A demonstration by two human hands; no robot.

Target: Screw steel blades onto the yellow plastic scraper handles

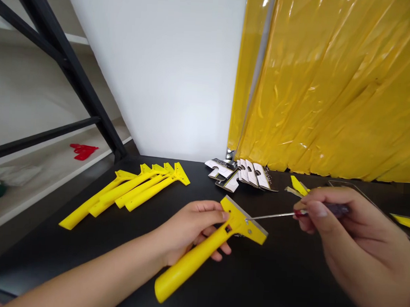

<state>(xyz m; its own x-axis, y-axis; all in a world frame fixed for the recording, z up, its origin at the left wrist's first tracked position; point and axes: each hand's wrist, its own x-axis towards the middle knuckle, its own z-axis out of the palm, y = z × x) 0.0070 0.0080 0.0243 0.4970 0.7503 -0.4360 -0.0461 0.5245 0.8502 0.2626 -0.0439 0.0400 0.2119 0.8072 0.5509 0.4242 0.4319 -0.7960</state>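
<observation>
My left hand (196,226) is closed around the neck of a yellow scraper (194,258), its thumb near the head and its other fingers beneath. The scraper's handle points toward the lower left, and a metal strip runs along the far edge of its head. Pinched in my right hand (351,239) is a screwdriver (273,216) with a thin metal shaft and a dark, partly red handle. Its tip meets the scraper head at a small screw. Several yellow scrapers (148,191) lie side by side on the black table (124,259), left of my left hand.
Folded printed cards (248,174) lie at the table's back, before a white panel (168,69) and yellow plastic sheeting (332,87). More yellow pieces (407,222) are at the right. A black metal frame (78,87) and a shelf with a red item (83,151) stand left.
</observation>
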